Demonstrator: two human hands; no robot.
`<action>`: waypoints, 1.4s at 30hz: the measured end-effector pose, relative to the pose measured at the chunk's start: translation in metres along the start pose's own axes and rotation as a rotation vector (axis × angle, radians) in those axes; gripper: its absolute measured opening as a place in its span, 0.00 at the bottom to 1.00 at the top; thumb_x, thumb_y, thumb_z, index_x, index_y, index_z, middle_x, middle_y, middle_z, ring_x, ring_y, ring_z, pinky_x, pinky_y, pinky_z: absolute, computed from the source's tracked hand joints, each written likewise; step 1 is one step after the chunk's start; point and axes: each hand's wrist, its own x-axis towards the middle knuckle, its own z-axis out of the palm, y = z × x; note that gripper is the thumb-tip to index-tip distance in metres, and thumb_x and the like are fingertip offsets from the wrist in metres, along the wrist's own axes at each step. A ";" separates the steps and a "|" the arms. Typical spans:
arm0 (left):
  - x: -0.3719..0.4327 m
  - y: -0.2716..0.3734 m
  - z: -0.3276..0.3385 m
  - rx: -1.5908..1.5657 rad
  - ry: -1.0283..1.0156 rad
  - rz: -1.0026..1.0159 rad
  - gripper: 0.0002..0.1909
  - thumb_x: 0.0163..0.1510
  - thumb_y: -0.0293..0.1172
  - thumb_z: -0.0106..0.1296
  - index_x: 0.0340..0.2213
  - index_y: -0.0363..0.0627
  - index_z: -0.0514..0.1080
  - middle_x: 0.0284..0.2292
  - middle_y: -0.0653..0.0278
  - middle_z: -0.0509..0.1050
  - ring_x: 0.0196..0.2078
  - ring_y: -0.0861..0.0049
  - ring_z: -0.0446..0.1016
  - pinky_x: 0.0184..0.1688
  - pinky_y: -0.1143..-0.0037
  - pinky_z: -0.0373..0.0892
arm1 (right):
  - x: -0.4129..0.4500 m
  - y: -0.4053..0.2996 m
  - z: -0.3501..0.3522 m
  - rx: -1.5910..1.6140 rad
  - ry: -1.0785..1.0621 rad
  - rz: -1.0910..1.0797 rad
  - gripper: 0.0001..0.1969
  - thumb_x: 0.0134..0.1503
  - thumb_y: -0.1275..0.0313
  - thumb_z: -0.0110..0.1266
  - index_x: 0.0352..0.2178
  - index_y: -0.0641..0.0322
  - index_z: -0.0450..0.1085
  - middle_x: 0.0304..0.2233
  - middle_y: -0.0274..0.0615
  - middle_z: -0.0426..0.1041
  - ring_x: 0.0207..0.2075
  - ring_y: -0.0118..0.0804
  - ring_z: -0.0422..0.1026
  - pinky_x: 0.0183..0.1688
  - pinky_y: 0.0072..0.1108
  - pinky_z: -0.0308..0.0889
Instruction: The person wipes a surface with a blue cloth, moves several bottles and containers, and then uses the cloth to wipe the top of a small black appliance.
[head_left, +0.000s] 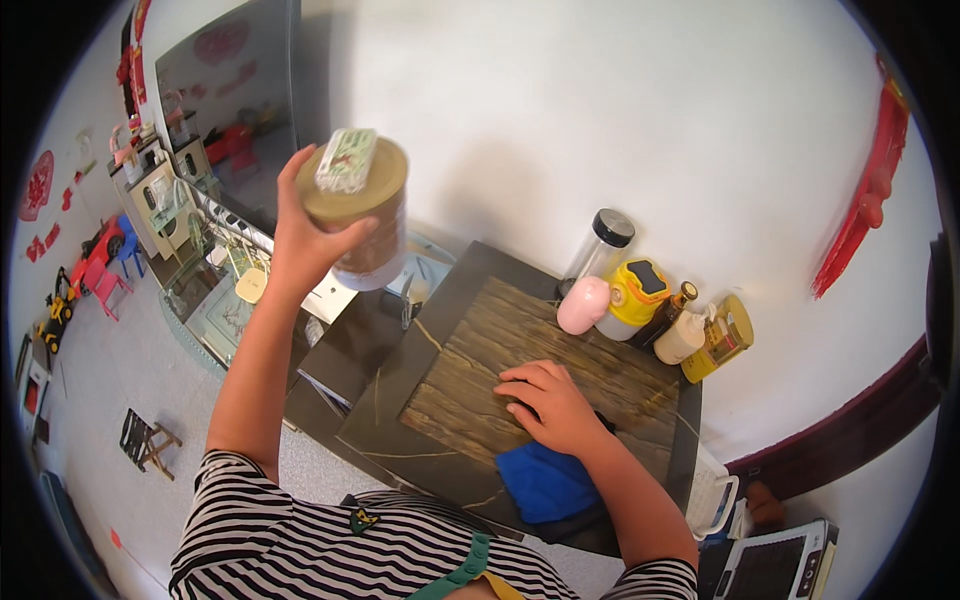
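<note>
My left hand (311, 232) grips a large cylindrical canister (367, 244) with a gold lid, raised above the left end of the dark cabinet top (390, 405). A small plastic-wrapped packet (347, 160) lies on the lid. My right hand (551, 405) rests palm down on or just above the brown stone-patterned mat (480, 360); something dark shows partly under its fingers, and I cannot tell whether it is held. A blue cloth (547, 484) lies by the right wrist, with dark fabric beside it.
Along the wall stand a clear jar with a black lid (596, 244), a pink rounded object (583, 306), a yellow container (634, 296), a brown bottle (667, 315), a pump bottle (682, 337) and a gold tin (720, 337). A glass table (217, 300) with cables stands left.
</note>
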 end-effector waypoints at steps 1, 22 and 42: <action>0.008 0.011 0.007 -0.032 -0.037 -0.009 0.56 0.38 0.37 0.73 0.63 0.44 0.49 0.55 0.47 0.64 0.57 0.62 0.68 0.59 0.65 0.67 | 0.000 -0.001 0.001 0.001 0.001 -0.009 0.15 0.53 0.74 0.59 0.44 0.54 0.75 0.49 0.37 0.72 0.53 0.45 0.66 0.56 0.35 0.62; 0.010 -0.006 0.215 -0.069 -0.255 0.027 0.62 0.40 0.41 0.72 0.66 0.43 0.43 0.56 0.41 0.57 0.58 0.57 0.63 0.51 0.68 0.73 | -0.007 0.009 0.006 0.022 0.005 -0.046 0.14 0.56 0.71 0.57 0.45 0.53 0.74 0.51 0.34 0.71 0.54 0.43 0.66 0.57 0.34 0.60; -0.101 -0.157 0.033 0.029 -0.569 -0.334 0.43 0.50 0.28 0.61 0.64 0.38 0.52 0.61 0.47 0.59 0.63 0.58 0.60 0.63 0.64 0.61 | 0.005 0.001 0.000 0.045 -0.035 0.012 0.14 0.53 0.77 0.58 0.43 0.55 0.76 0.50 0.37 0.73 0.53 0.46 0.67 0.56 0.35 0.62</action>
